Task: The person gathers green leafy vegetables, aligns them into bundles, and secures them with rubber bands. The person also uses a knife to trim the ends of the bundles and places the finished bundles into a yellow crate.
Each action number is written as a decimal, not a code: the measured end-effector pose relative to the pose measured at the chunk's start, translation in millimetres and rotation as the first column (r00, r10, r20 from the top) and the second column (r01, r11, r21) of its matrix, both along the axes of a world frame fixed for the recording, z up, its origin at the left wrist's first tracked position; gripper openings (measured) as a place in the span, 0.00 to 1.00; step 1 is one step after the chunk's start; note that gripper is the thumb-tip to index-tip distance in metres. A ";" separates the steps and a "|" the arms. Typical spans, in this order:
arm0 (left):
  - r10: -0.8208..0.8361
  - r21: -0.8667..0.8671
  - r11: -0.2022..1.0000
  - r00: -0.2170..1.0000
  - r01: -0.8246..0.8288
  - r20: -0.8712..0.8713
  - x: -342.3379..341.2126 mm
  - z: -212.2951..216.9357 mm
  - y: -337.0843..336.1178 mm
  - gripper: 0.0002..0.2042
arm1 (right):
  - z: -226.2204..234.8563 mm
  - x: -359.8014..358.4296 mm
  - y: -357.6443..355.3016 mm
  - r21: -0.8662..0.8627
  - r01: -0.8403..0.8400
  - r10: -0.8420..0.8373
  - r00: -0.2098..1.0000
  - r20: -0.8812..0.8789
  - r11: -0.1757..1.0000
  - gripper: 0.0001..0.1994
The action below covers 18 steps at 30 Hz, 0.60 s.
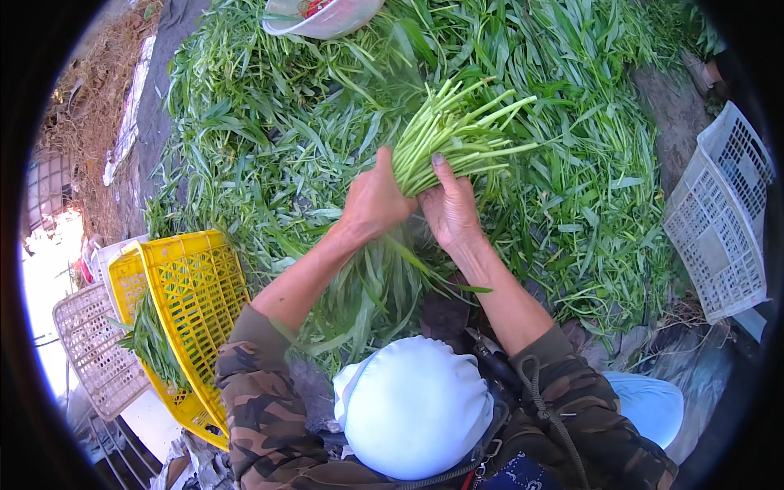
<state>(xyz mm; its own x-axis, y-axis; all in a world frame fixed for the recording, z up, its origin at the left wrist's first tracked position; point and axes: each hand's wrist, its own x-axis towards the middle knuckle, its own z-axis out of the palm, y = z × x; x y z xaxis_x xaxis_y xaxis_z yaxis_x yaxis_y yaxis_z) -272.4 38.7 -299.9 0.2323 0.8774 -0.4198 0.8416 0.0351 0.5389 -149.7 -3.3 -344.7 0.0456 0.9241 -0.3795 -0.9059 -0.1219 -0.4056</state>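
While I am looking down from a distance, a pale rounded cloth cover (412, 412) is sitting nearest, between two camouflage sleeves (265, 400). To the left, a yellow crate (196, 282) is standing tilted.

Beyond these, my left hand (377, 198) is curling firmly round the bunch of stems (457, 139), its thumb lying along the near side. My right hand (451, 204) is pinching the same bunch, its thumb pressing on top; its fingers are mostly hidden, so I cannot tell how tightly they are closing. The bunch is resting in both hands above the leaf pile (572, 188), cut ends fanning up and to the right, leaves apparently trailing below the wrists.

For a neat result, I am judging that the left hand should be bearing the load while the right is evening the ends, since several stems are jutting past the rest. Squeezing too hard would probably be bruising these hollow-looking stalks; gripping too loosely, shedding them.

Farther off, a pale crate (714, 220) is leaning at the right, and a whitish tub (331, 20) is lying at the top edge.
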 end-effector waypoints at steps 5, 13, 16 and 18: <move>0.023 0.056 0.998 0.999 -0.020 -0.040 6.0 -17.3 -8.1 0.35 | -3.1 -6.4 3.7 0.057 -0.077 0.060 0.967 0.248 0.995 0.28; 0.087 0.021 0.996 0.993 -0.088 0.074 10.0 -19.5 -7.1 0.31 | -6.2 6.6 4.2 -0.052 -0.002 0.012 0.981 0.191 0.999 0.19; 0.102 -0.061 0.993 0.991 -0.097 0.083 2.6 -17.8 -7.1 0.31 | -19.5 4.0 4.1 -0.006 -0.034 0.035 0.978 0.206 0.999 0.23; 0.056 -0.067 0.996 0.996 -0.051 0.069 1.1 -13.7 -3.6 0.31 | -22.3 4.1 4.5 0.041 -0.028 0.018 0.974 0.225 0.999 0.26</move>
<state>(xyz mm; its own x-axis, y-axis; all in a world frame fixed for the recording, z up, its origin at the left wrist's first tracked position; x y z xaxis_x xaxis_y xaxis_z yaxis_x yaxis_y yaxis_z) -271.3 35.2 -313.6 0.2168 0.8608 -0.4605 0.7975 0.1159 0.5921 -145.6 1.3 -367.0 0.1037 0.9412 -0.3216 -0.7883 -0.1195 -0.6036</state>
